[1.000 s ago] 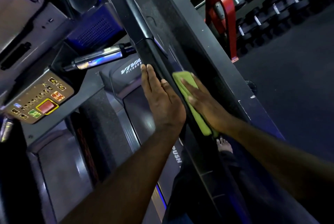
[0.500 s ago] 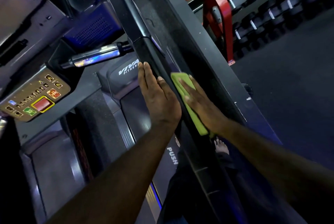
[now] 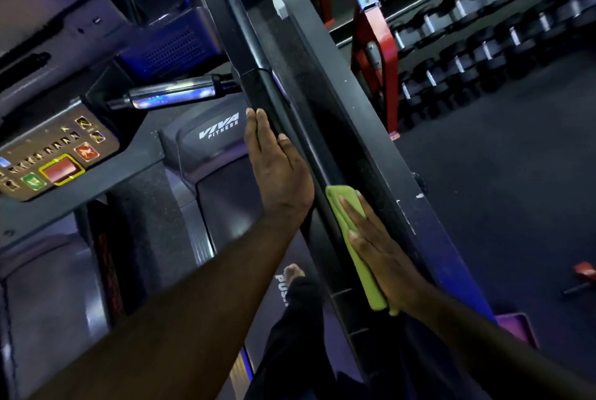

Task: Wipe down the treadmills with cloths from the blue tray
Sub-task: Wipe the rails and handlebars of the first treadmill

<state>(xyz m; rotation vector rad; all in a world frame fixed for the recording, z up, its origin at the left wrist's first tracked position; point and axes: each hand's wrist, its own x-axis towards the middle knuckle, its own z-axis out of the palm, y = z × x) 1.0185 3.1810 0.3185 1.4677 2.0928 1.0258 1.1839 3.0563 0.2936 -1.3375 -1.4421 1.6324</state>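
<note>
1. Treadmill side rail (image 3: pixel 258 87), a black bar running from far to near through the middle of a dim gym, is the surface being wiped.
2. Folded flat, the green cloth (image 3: pixel 371 283) lies against the rail's right face. The right hand (image 3: pixel 383 257) pins it there, fingers straight and together, palm pressing rather than gripping.
3. On the rail's left face the left hand (image 3: pixel 277 170) rests flat, fingers extended, holding nothing. It appears to brace the bar against the push from the other side.
4. Judged from this, the step is a stroke along the rail. It goes best with even palm pressure and long overlapping passes down the bar's length, the cloth kept fully under the hand so it does not bunch or slip out.
5. The left hand should travel level with the right to keep the squeeze balanced.
6. The console keypad (image 3: pixel 61 169) and the silver grip (image 3: pixel 174 96) sit to the far left and look untouched. What may be the blue tray (image 3: pixel 174 48) stands beyond them.
</note>
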